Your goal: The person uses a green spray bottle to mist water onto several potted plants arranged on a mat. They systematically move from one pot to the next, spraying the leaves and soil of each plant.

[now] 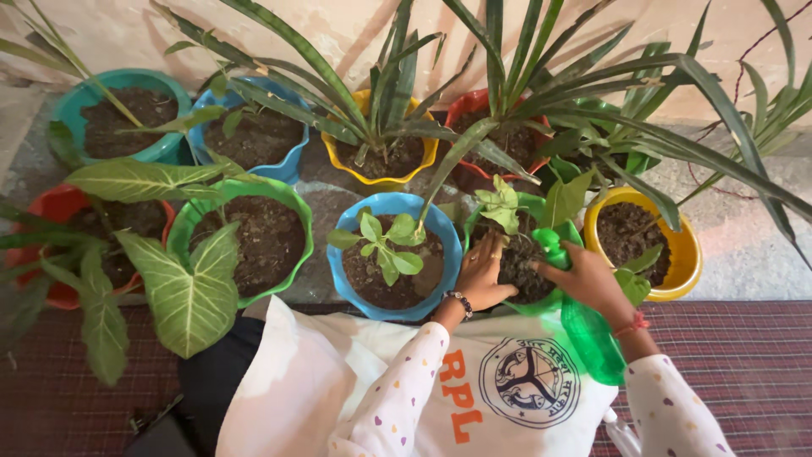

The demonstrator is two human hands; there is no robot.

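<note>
Left hand (484, 275) rests open, fingers on the soil of the green pot (541, 303), about 5 o'clock from centre. Right hand (586, 277) grips a green bottle (584, 326) at that pot's 3 o'clock rim, blue pot (342, 283) at 9.

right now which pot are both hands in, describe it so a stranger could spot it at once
Start at the pale wall and drop to the front row of pots. There, between the blue pot and the yellow pot, sits the green pot. It alone has the left hand and the right hand pressed on its soil.
</note>
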